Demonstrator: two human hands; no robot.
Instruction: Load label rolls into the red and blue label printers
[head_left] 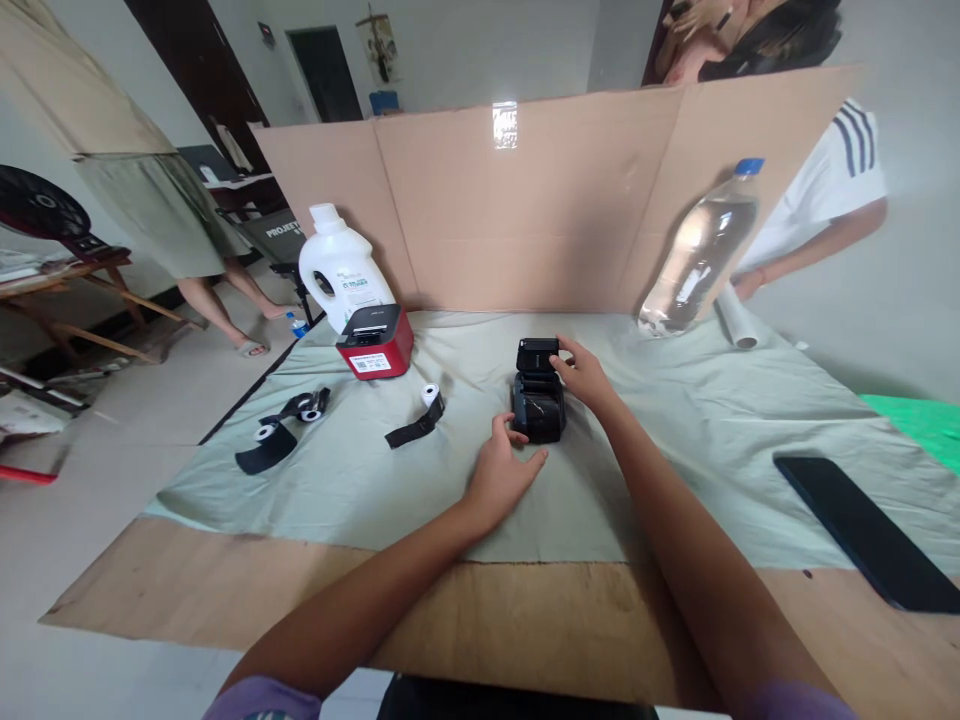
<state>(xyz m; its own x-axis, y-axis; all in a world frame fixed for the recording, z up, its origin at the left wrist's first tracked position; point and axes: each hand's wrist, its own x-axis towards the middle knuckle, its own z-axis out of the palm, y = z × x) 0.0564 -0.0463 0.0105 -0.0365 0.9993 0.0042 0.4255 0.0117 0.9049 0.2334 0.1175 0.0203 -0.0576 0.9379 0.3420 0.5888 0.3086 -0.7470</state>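
Note:
A small black printer (537,402) lies on the pale green cloth (675,430) with its lid (537,354) flipped open at the far end. My right hand (586,376) grips the lid's right edge with its fingertips. My left hand (501,470) rests on the cloth at the printer's near left corner, thumb touching the body, fingers spread. Left of the printer lies a small paper roll with a black strip (420,418). Further left lie more rolls with black strips (283,428).
A red and black printer (375,340) and a white jug (339,268) stand at the back left. A clear water bottle (699,252) leans on the cardboard screen (525,200). A dark phone (870,532) lies at right. Other people stand behind the screen and at the far left.

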